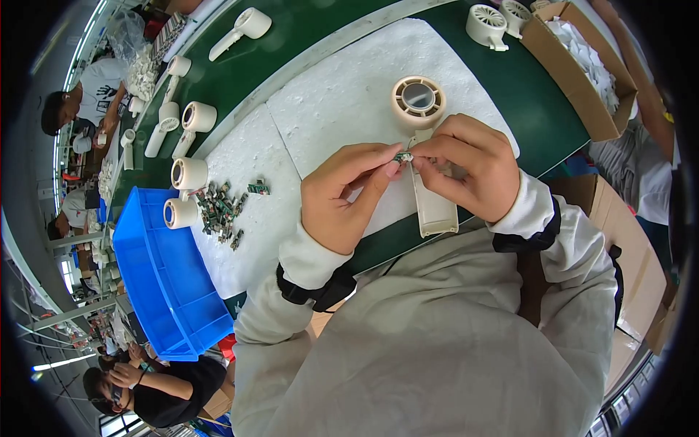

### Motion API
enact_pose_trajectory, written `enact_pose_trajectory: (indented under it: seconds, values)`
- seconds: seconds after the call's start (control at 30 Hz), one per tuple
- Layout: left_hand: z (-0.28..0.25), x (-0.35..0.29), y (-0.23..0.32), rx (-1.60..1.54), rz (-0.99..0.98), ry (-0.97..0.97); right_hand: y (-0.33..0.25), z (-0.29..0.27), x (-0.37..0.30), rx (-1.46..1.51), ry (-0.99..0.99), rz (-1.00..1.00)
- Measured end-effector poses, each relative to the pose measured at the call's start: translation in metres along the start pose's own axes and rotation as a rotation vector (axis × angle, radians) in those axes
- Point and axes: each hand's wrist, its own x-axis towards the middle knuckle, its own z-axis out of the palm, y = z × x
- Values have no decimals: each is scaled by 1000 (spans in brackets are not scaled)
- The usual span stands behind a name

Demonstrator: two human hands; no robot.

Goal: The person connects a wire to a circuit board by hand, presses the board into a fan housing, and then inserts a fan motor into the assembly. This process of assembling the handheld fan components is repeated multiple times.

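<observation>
My left hand [338,197] pinches a small green circuit board [401,156] between thumb and forefinger. At the board's whitish right end, the fingertips of my right hand [477,164] are closed together; what they grip is too small to make out. Under my hands lies a cream handheld fan body, its round slotted head [398,103] away from me and its open, hollow handle [437,211] toward me. My right hand hides the upper part of the handle. A heap of small circuit boards [218,209] lies left of my left hand, with another little board [258,187] apart from it.
White foam sheets [320,87] cover part of the green table [306,23]. A blue bin [156,266] stands at the left, near several cream fan bodies [199,116]. At the far right is a cardboard box [586,95] of white pieces. Other people sit beyond.
</observation>
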Motion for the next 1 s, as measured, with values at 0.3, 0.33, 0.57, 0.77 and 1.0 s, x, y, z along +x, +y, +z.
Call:
enact_pose_trajectory:
  seconds: [0.3, 0.33, 0.57, 0.77, 1.0]
  values:
    - [10, -19, 23, 362, 96, 32, -8, -2, -3, 55, 44, -60]
    - [13, -25, 29, 527, 149, 59, -14, -3, -4, 79, 31, -55]
    - [52, -50, 26, 719, 218, 326, -46, 5, -16, 330, 58, 288]
    - [60, -45, 15, 789, 238, 389, -43, 14, -17, 356, 107, 360]
    - [33, -34, 26, 435, 86, 153, -26, 1, -12, 316, 56, 224]
